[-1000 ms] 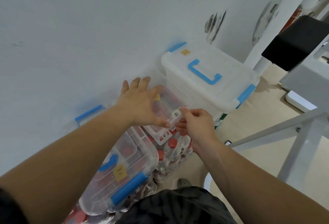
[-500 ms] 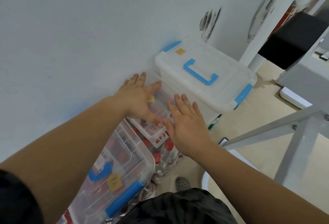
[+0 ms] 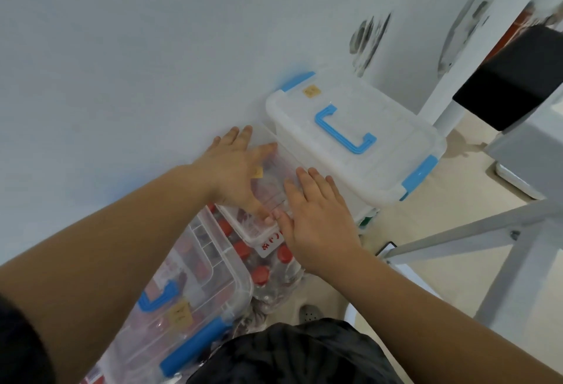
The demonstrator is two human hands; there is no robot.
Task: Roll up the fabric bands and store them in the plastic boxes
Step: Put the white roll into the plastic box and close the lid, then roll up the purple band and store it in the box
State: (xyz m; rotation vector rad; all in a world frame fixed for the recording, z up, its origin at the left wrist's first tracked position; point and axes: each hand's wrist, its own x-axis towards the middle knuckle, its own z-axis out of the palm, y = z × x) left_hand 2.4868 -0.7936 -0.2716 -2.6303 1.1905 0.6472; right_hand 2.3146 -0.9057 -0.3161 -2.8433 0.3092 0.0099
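Against the wall, presses down on small box [image 3: 259, 235] with left hand [image 3: 233, 171] and right hand [image 3: 318, 219], fingers of both straight and flat on the lid [image 3: 274, 167], gripping nothing, probably to seat the lid evenly on both sides. Perches on red-capped bottles [image 3: 261, 274] between white box [image 3: 380, 164] and clear box [image 3: 198, 261], hence the steadying from above. Shows bands [image 3: 268, 197] only as dim reddish shapes through the lid, so judged already stored inside; cannot confirm.
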